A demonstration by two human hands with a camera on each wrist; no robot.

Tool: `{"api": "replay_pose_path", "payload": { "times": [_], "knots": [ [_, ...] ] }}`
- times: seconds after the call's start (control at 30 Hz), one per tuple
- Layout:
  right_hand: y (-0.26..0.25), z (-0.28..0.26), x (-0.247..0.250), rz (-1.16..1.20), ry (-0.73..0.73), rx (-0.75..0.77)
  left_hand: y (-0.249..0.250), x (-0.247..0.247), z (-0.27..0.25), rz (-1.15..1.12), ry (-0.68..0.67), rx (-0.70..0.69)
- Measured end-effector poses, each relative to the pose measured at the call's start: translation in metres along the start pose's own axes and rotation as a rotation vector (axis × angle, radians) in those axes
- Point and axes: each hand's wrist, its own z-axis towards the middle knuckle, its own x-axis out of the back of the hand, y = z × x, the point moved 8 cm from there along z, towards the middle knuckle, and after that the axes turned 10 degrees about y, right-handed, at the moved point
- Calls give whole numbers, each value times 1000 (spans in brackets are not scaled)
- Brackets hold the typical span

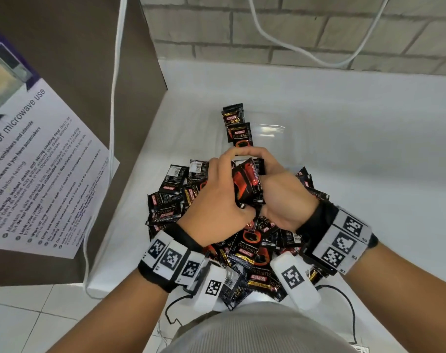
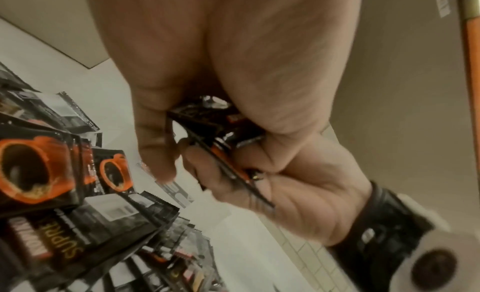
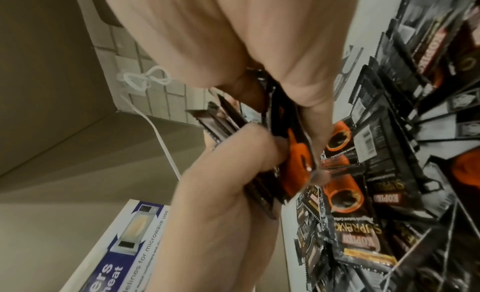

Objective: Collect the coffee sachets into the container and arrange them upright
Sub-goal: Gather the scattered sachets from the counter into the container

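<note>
Gathering step: left hand (image 1: 218, 200) and right hand (image 1: 280, 197) together clasp a bundle of sachets (image 1: 247, 183) above the loose heap (image 1: 252, 253); next it probably needs squaring and standing upright in the clear container (image 1: 272, 128) behind

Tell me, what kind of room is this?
Probably a shared office pantry or break room: a printed notice about microwave use hangs on the left, black instant-coffee sachets are piled on a white counter, below a grey tiled wall.
</note>
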Motion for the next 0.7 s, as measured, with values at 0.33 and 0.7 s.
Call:
{"api": "replay_pose_path", "payload": {
  "times": [0.33,0.7],
  "knots": [
    [6,2,1,62,24,-26,-2,-7,0,179,-19,-4],
    [-1,-7,1,-243,-69,54,6,-1,5,394,16,-116]
  ]
}}
